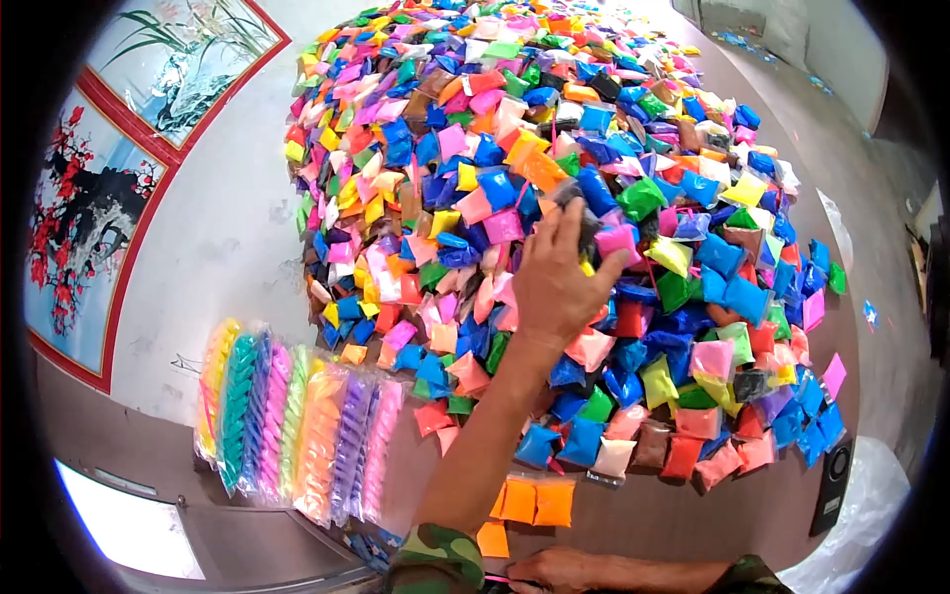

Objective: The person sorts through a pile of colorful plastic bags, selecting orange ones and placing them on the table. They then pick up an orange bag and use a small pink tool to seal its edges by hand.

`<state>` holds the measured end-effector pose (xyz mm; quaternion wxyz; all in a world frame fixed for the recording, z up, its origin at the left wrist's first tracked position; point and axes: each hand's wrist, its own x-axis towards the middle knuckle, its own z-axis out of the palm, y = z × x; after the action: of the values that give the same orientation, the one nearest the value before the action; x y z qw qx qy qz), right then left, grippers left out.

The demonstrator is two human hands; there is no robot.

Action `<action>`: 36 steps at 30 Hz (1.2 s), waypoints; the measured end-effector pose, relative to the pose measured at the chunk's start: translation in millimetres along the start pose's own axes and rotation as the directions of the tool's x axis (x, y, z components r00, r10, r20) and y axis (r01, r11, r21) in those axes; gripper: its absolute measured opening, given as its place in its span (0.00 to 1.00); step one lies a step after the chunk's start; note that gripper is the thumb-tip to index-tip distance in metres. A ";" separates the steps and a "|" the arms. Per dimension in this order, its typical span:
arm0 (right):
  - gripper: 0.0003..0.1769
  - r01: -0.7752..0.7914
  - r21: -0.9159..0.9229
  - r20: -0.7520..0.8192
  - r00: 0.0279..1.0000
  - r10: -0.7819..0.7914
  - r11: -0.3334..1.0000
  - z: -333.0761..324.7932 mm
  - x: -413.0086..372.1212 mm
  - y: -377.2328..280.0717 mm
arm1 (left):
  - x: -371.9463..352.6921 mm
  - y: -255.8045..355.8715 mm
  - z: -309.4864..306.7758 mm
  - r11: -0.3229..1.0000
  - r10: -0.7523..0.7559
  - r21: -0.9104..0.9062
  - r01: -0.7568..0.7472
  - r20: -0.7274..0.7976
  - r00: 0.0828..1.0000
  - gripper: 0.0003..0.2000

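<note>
My left hand [564,287] reaches over a big heap of small coloured packets [475,203], palm down, thumb and fingers apart. Its fingertips touch or hover just above a black packet [571,195]; a pink packet [617,241] lies by the thumb. At the bottom edge, my right hand [554,570] is low with its fingers curled. A thin pink edge shows at its fingertips, but what it holds is too small to make out. Orange packets [534,502] lie in a short row between my forearm and the right hand, with another orange packet [493,540] nearer me.
Long clear bags of twisted coloured pieces [297,426] lie at the left. A black device [833,485] sits at the table's right edge beside clear plastic sheeting [871,505]. Red-framed pictures [89,218] are at the far left. The brown table [683,515] carries the heap.
</note>
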<state>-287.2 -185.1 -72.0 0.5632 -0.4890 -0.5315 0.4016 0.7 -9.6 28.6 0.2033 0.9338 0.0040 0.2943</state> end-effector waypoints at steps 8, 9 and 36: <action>0.14 -0.022 0.013 0.040 0.999 0.021 1.000 -3.8 1.4 -2.4 | -42.1 24.9 -9.4 0.967 0.198 0.142 -0.209 0.087 0.976 0.32; 0.14 -0.035 0.019 0.045 0.998 0.034 0.999 -5.8 1.5 -5.5 | -46.3 25.5 -12.0 0.960 0.224 0.155 -0.235 0.086 0.971 0.31; 0.16 0.003 0.055 -0.005 1.000 -0.003 0.998 -2.3 1.2 2.3 | -42.9 -52.5 -62.5 0.997 -0.055 -0.056 0.053 -0.030 0.998 0.13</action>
<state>-284.6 -183.8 -73.9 0.5783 -0.4733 -0.5197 0.4140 -63.3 56.7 31.6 0.2368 0.9226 0.0243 0.3036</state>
